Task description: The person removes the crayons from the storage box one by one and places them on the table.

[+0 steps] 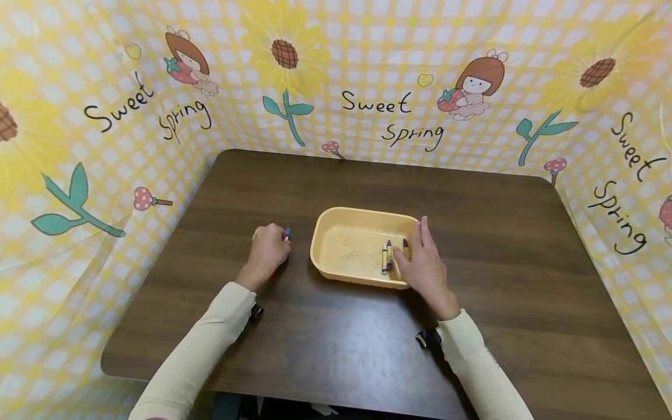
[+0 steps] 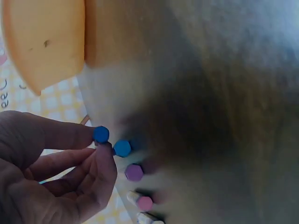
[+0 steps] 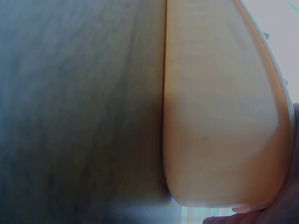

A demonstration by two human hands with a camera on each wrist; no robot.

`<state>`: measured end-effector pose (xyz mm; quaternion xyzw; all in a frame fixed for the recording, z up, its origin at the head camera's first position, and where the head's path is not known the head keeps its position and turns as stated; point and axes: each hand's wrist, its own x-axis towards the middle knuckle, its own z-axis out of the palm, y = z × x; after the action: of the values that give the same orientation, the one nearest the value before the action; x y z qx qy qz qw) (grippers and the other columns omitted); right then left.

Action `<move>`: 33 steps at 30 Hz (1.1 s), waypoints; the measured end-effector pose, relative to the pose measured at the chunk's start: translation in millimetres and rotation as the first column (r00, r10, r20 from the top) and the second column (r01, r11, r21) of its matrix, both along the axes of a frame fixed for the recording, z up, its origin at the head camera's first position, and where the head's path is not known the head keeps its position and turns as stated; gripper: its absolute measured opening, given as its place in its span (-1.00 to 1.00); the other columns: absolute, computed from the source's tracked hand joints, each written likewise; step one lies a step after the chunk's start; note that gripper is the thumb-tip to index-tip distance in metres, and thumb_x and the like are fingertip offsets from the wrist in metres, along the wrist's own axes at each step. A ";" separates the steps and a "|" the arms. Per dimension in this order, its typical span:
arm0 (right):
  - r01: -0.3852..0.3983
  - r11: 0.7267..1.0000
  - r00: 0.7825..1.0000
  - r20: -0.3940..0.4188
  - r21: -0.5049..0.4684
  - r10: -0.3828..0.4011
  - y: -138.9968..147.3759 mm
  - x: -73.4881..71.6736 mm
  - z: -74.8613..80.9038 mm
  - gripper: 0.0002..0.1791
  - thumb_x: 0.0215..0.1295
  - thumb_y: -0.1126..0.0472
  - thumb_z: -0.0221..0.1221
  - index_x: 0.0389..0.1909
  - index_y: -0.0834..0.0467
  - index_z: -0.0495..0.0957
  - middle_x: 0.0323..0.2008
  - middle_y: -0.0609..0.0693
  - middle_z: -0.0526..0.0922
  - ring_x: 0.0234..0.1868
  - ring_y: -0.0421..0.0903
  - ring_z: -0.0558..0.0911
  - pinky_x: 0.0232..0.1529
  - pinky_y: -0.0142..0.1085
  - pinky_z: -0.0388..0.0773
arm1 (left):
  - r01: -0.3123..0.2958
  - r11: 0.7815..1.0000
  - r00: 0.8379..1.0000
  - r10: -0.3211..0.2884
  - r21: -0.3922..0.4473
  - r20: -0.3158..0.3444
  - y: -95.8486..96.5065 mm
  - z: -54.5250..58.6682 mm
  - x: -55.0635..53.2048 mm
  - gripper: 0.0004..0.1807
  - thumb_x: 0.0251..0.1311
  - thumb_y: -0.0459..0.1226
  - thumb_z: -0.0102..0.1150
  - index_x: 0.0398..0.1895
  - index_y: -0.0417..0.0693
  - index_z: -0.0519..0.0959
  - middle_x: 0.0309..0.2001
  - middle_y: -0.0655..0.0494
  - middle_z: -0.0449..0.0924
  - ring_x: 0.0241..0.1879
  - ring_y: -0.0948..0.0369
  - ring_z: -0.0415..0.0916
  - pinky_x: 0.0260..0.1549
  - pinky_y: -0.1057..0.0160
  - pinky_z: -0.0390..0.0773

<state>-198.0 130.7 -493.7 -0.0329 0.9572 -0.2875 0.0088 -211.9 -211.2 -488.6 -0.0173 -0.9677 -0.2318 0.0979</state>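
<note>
In the left wrist view, my left hand [image 1: 268, 248] pinches a blue crayon [image 2: 101, 134] between thumb and forefinger, its six-sided end towards the camera. Right beside the fingertips is another blue crayon [image 2: 122, 148]. A purple crayon [image 2: 134, 172] and a pink crayon [image 2: 145, 203] continue the row on the table. My right hand [image 1: 426, 269] holds the right end of a shallow yellow tray [image 1: 336, 274], thumb over the inside and fingers along the outer wall. Several yellow-wrapped crayons with purple tips [image 1: 389, 256] lie in the tray's right part, partly covered by that hand.
A pale crayon [image 2: 158, 222] shows at the lower edge of the left wrist view. The dark wooden table [image 1: 336, 332] has rounded corners. Yellow checked cloth [image 1: 362, 70] with printed flowers stands round its back and sides. Each wrist wears a black strap.
</note>
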 end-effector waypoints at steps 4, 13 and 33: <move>0.004 1.000 1.000 -0.003 -0.007 -0.004 0.4 -1.0 2.1 -0.03 0.46 -0.15 0.07 0.62 0.23 -0.18 0.66 0.08 -0.30 0.62 0.21 -0.04 0.38 0.34 0.23 | 0.023 0.997 0.999 -0.026 -0.070 -0.040 5.3 1.2 -1.6 -0.50 -0.09 -0.55 0.04 -0.89 0.08 0.09 -0.73 0.16 0.10 -0.61 0.07 0.29 -0.49 -0.06 0.51; 0.004 1.000 1.000 -0.008 -0.007 -0.004 2.4 -1.4 4.7 -0.03 0.46 -0.15 0.06 0.62 0.24 -0.19 0.66 0.08 -0.32 0.62 0.22 -0.04 0.36 0.35 0.24 | 0.027 0.992 0.997 -0.035 -0.124 -0.065 11.1 -2.3 1.2 -0.78 -0.04 -0.55 0.16 -0.76 -0.25 0.50 -0.51 -0.27 0.56 -0.37 -0.26 0.62 -0.31 -0.18 0.63; 0.001 1.000 1.000 -0.026 -0.006 -0.001 1.5 1.6 -0.1 -0.03 0.44 -0.15 0.08 0.61 0.26 -0.13 0.66 0.10 -0.25 0.61 0.22 0.03 0.29 0.36 0.33 | 0.026 0.764 0.992 0.060 0.645 -0.111 43.0 36.7 15.5 -0.79 0.26 -0.25 0.28 -0.16 -0.19 0.74 -0.35 -0.08 0.78 -0.40 0.07 0.75 -0.44 0.40 0.65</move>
<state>-196.5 132.2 -493.8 -0.0360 0.9563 -0.2901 -0.0037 -196.4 -168.2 -451.9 0.0115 -0.8211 -0.5476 0.1603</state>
